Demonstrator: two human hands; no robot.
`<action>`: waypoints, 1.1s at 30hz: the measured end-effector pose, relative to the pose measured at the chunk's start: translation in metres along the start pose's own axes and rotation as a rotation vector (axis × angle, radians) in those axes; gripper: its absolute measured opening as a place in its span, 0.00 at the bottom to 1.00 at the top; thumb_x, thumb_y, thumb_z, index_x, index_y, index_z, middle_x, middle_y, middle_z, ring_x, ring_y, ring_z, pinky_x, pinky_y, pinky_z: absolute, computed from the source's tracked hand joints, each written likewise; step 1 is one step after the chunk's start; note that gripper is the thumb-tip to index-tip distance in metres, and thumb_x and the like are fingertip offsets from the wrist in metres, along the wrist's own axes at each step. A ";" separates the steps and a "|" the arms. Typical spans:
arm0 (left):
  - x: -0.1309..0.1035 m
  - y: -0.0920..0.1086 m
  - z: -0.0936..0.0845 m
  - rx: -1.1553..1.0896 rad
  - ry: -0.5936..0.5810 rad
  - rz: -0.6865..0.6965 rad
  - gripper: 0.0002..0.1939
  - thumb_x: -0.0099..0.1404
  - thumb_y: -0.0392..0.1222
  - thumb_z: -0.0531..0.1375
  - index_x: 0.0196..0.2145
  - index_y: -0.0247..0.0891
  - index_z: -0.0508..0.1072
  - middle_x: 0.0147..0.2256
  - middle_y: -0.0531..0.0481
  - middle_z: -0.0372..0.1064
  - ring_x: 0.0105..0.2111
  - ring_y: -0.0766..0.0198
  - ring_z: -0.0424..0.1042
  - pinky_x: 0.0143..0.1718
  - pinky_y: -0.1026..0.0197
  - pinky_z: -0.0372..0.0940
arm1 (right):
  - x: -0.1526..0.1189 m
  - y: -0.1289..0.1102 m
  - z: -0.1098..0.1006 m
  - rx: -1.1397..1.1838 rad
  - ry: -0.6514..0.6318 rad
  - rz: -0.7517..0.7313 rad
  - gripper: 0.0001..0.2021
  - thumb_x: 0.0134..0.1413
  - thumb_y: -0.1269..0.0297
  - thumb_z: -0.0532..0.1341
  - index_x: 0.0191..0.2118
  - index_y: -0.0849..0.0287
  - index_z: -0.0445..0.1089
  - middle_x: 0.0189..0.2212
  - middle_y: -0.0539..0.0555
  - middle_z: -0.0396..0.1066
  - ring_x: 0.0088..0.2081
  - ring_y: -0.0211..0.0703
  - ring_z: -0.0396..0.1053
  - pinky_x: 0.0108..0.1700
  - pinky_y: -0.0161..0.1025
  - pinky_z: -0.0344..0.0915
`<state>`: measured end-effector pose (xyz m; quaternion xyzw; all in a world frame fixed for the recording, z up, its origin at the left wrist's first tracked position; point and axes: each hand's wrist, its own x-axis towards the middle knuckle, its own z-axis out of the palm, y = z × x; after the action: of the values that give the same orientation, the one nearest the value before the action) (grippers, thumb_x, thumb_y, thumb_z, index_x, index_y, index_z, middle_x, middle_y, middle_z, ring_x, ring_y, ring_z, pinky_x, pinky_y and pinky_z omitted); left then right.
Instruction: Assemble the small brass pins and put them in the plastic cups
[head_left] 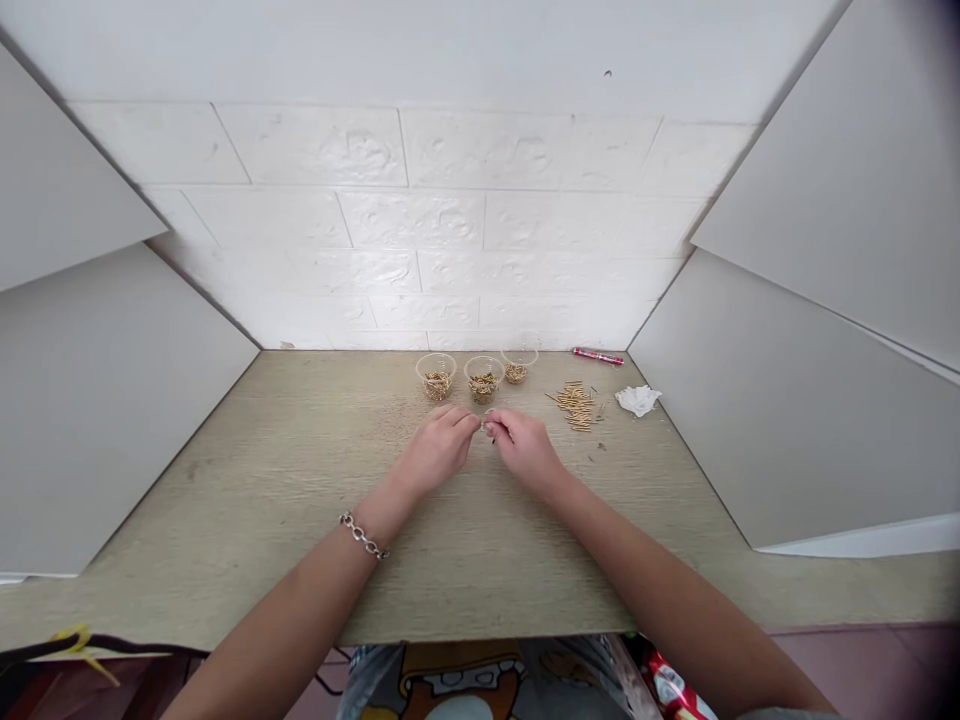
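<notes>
Head view — three cups (436, 378), two hands (480, 437).

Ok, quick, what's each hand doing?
Left hand: fingertips closed; whether on anything, can't tell.
Right hand: pinched shut on something small, too tiny to name.

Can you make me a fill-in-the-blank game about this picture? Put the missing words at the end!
1. The right hand has no bracelet, because it is on the ____ wrist.
2. The number of clear cups near the wall is ____.
3. The little pieces in the cups are the colour ____.
4. The crumpled white thing lies to the ____ of the loose gold sticks.

Missing words: left; three; gold; right.
</notes>
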<state>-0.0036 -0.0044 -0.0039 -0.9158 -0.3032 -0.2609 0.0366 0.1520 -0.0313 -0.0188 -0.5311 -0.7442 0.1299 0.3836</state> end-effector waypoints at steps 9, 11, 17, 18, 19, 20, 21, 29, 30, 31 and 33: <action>0.001 0.000 0.001 -0.157 -0.019 -0.082 0.11 0.61 0.33 0.46 0.33 0.36 0.67 0.31 0.47 0.67 0.33 0.64 0.63 0.38 0.61 0.59 | -0.001 -0.002 0.000 -0.024 0.007 -0.040 0.08 0.53 0.68 0.49 0.31 0.59 0.64 0.26 0.51 0.66 0.29 0.37 0.62 0.32 0.33 0.56; 0.001 0.000 0.001 -0.216 0.004 -0.142 0.11 0.61 0.35 0.47 0.33 0.36 0.68 0.31 0.48 0.67 0.33 0.65 0.64 0.37 0.61 0.59 | -0.002 -0.002 0.001 -0.018 0.041 -0.039 0.08 0.54 0.67 0.49 0.32 0.59 0.64 0.27 0.52 0.67 0.30 0.38 0.63 0.33 0.34 0.57; 0.002 0.002 0.000 -0.276 0.030 -0.244 0.11 0.61 0.39 0.48 0.31 0.36 0.69 0.29 0.48 0.67 0.31 0.65 0.65 0.34 0.62 0.60 | -0.003 -0.003 0.001 -0.011 0.090 -0.048 0.08 0.54 0.66 0.49 0.33 0.59 0.64 0.30 0.52 0.67 0.32 0.38 0.64 0.35 0.34 0.57; 0.002 0.003 0.000 -0.281 0.028 -0.249 0.11 0.61 0.39 0.48 0.31 0.36 0.69 0.29 0.48 0.68 0.31 0.65 0.65 0.34 0.62 0.60 | -0.003 -0.003 0.001 -0.018 0.092 -0.051 0.08 0.54 0.66 0.48 0.33 0.59 0.64 0.30 0.53 0.67 0.32 0.38 0.64 0.35 0.34 0.57; 0.002 0.003 0.000 -0.286 0.025 -0.253 0.12 0.61 0.39 0.48 0.31 0.36 0.69 0.28 0.48 0.68 0.31 0.65 0.65 0.33 0.62 0.60 | -0.004 -0.003 0.001 -0.026 0.091 -0.058 0.08 0.54 0.66 0.48 0.33 0.59 0.64 0.30 0.53 0.67 0.32 0.38 0.63 0.35 0.34 0.57; 0.002 0.004 0.000 -0.291 0.023 -0.256 0.12 0.61 0.39 0.47 0.31 0.36 0.69 0.28 0.48 0.68 0.30 0.65 0.65 0.33 0.63 0.60 | -0.004 -0.003 0.001 -0.034 0.088 -0.067 0.08 0.55 0.66 0.48 0.33 0.59 0.63 0.30 0.53 0.67 0.32 0.38 0.63 0.35 0.34 0.57; 0.002 0.004 -0.001 -0.295 0.021 -0.257 0.12 0.61 0.39 0.47 0.31 0.36 0.69 0.28 0.48 0.68 0.30 0.65 0.65 0.33 0.63 0.60 | -0.004 -0.003 0.000 -0.041 0.083 -0.077 0.09 0.55 0.66 0.48 0.33 0.59 0.63 0.30 0.53 0.67 0.32 0.38 0.63 0.35 0.34 0.57; 0.002 0.001 0.000 -0.381 0.022 -0.274 0.12 0.61 0.41 0.48 0.34 0.37 0.70 0.32 0.48 0.69 0.33 0.65 0.66 0.36 0.62 0.60 | -0.003 -0.006 -0.004 -0.059 0.011 -0.059 0.08 0.54 0.67 0.47 0.34 0.59 0.61 0.28 0.52 0.65 0.31 0.38 0.62 0.32 0.34 0.56; 0.002 0.000 0.000 -0.411 0.019 -0.278 0.12 0.61 0.41 0.48 0.35 0.37 0.70 0.33 0.48 0.69 0.34 0.65 0.66 0.37 0.62 0.60 | -0.003 -0.006 -0.004 -0.053 0.008 -0.047 0.08 0.54 0.67 0.47 0.34 0.59 0.61 0.28 0.52 0.65 0.31 0.38 0.62 0.32 0.34 0.56; 0.003 0.000 0.000 -0.439 0.014 -0.285 0.12 0.61 0.42 0.48 0.35 0.38 0.70 0.34 0.49 0.69 0.34 0.65 0.67 0.37 0.63 0.60 | -0.003 -0.006 -0.004 -0.047 0.007 -0.037 0.07 0.54 0.67 0.47 0.34 0.59 0.61 0.28 0.52 0.65 0.31 0.38 0.62 0.32 0.34 0.56; 0.005 -0.001 -0.001 -0.488 -0.005 -0.309 0.12 0.60 0.42 0.49 0.36 0.38 0.70 0.34 0.49 0.70 0.34 0.66 0.67 0.37 0.63 0.61 | -0.002 -0.006 -0.004 -0.036 0.002 -0.027 0.07 0.54 0.67 0.47 0.34 0.59 0.61 0.28 0.52 0.65 0.31 0.38 0.62 0.32 0.34 0.56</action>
<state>-0.0016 -0.0011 -0.0010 -0.8412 -0.3674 -0.3264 -0.2255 0.1510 -0.0365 -0.0141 -0.5280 -0.7532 0.1108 0.3763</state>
